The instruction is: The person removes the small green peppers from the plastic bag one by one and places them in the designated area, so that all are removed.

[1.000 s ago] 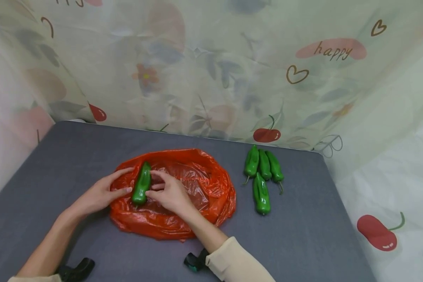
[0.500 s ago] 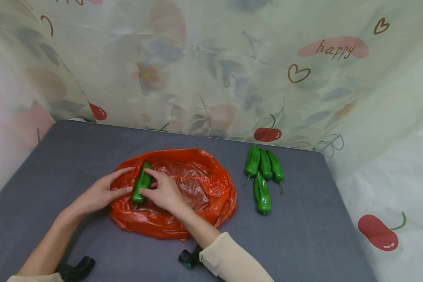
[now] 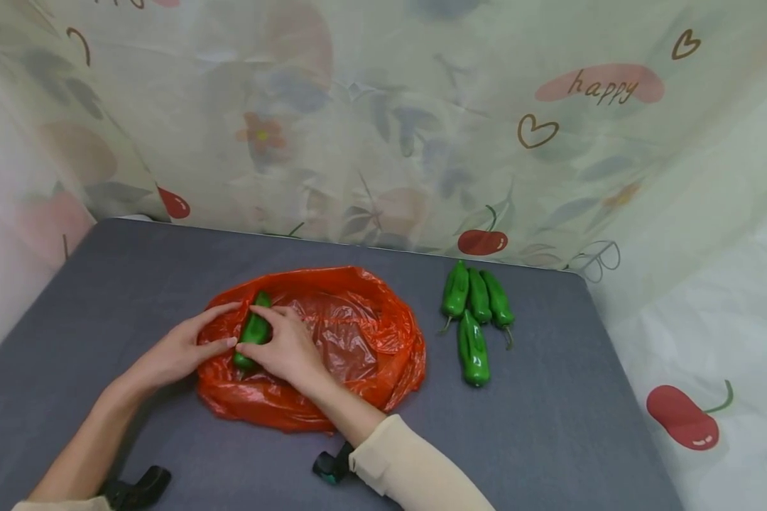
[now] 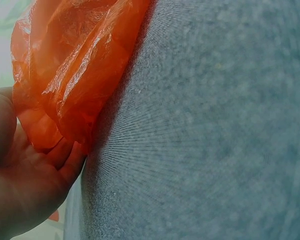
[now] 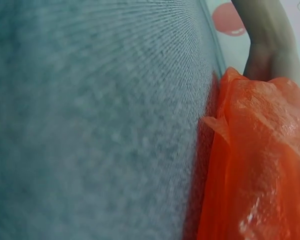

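An orange-red plastic bag (image 3: 396, 312) lies spread on the table with its mouth turned up. My left hand (image 3: 169, 355) holds the bag's left rim, thumb and index finger over the edge. In the left wrist view, the fingers of that hand (image 4: 35, 185) curl around the bag film (image 4: 85, 75). A glossy green pepper (image 3: 256, 331) lies tilted inside the bag's left part. My right hand (image 3: 287, 348) grips it from the right, thumb and fingertips across it. The right wrist view shows the bag's outer side (image 5: 260, 165); the pepper is hidden there.
Several green peppers (image 3: 478, 294) sit bunched right of the bag, with one pepper (image 3: 474, 351) in front of them. Grey cloth covers the table (image 3: 550, 397). A patterned curtain (image 3: 383, 142) rises behind its far edge. Dark devices (image 3: 139, 490) are strapped at the wrists.
My right hand has moved left across the pepper and closed round it. The pepper has shifted slightly left against the bag's side. My left hand has stayed on the rim.
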Motion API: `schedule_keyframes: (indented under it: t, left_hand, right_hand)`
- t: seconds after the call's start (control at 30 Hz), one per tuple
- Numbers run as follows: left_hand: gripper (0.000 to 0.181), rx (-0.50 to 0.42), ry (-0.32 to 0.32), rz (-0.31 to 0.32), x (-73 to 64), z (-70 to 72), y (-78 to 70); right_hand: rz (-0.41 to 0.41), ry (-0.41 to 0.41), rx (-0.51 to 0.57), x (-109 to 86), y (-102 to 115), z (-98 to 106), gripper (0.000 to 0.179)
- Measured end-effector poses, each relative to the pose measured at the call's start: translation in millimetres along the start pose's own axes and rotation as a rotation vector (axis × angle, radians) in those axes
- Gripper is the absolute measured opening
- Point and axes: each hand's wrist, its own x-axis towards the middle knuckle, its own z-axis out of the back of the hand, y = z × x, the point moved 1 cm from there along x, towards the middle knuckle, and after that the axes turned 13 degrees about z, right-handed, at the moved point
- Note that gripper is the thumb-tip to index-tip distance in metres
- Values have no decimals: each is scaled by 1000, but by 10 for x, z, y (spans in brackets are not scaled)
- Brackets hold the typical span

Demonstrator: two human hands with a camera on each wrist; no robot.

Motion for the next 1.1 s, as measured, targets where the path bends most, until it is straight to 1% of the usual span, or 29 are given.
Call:
schedule_keyframes:
  t: [0.17, 0.33, 0.4, 0.57, 0.67, 0.77, 1.1]
  left_hand:
    - [65, 4, -4, -3, -9, 1, 0]
    - [64, 1, -4, -19, -7, 1, 8]
    - [64, 3, -3, -25, -3, 3, 13]
    - [64, 9, -1, -21, 5, 10, 25]
    - [63, 14, -2, -17, 6, 13, 27]
    - [63, 15, -5, -15, 9, 11, 26]
    - [64, 4, -8, 10, 12, 6, 22]
  right_hand:
    - [-28, -11, -22, 13, 14, -18, 66]
    - [-16, -30, -32, 32, 3, -11, 61]
    - [-15, -37, -16, 34, -7, -3, 60]
    - [-6, -55, 66, 22, -34, 14, 60]
    - [6, -63, 101, 8, -42, 23, 61]
    - [24, -73, 110, -4, -43, 37, 62]
    - [81, -88, 69, -29, -29, 70, 67]
